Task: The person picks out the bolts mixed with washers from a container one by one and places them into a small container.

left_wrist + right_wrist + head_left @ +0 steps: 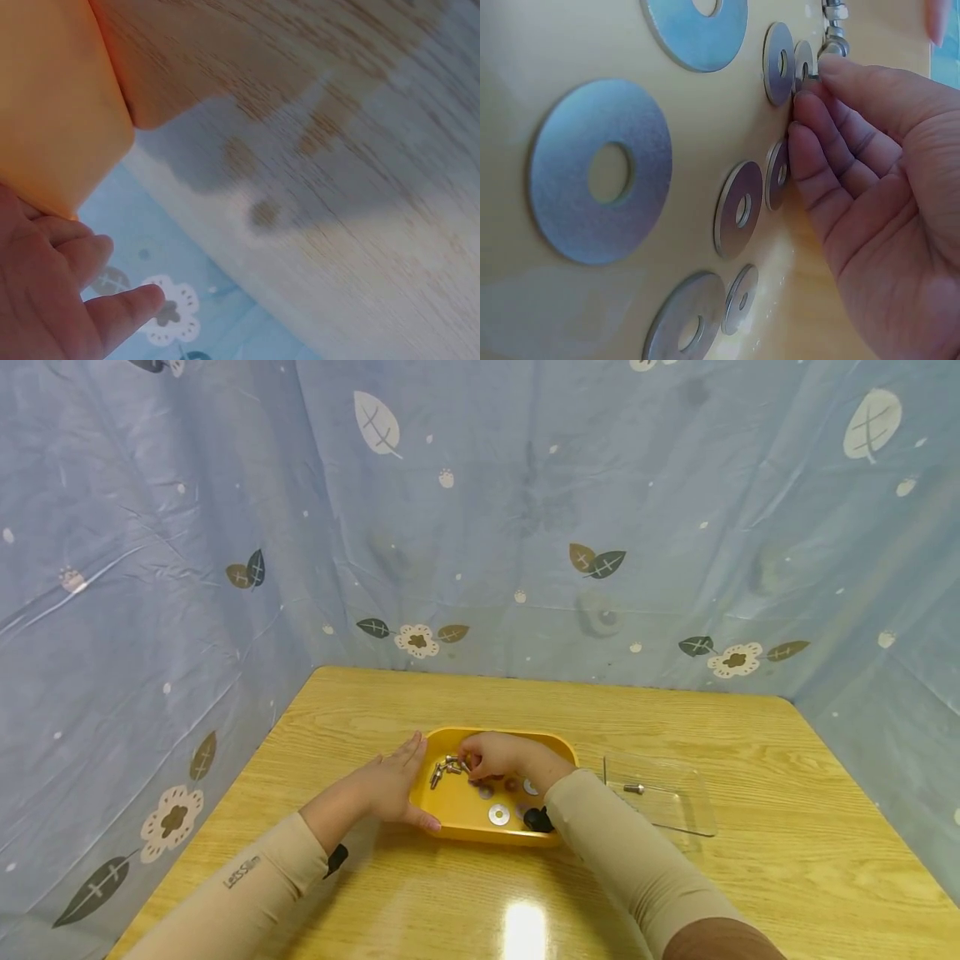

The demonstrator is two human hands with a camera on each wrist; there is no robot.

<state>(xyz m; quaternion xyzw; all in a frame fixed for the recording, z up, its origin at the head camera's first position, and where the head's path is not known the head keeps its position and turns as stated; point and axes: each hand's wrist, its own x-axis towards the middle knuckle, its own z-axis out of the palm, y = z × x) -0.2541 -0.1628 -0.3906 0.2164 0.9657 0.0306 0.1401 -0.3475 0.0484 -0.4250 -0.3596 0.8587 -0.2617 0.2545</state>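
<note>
Inside tray (pixel 459 806), curled right hand (pixel 501 755)

Beige slvs (pixel 637 852); dk lettering (pixel 242 872) (L)

Left grip (pixel 388 785) spread; right grip (pixel 492 755) curled in pinch

Curtained-off tabletop workspace: a wood-grain table (pixel 787 793) is enclosed on three visible sides by blue fabric (pixel 487 510) printed with leaves (pixel 377 427) and flowers (pixel 735 660); the kind of building beyond is hidden.
</note>
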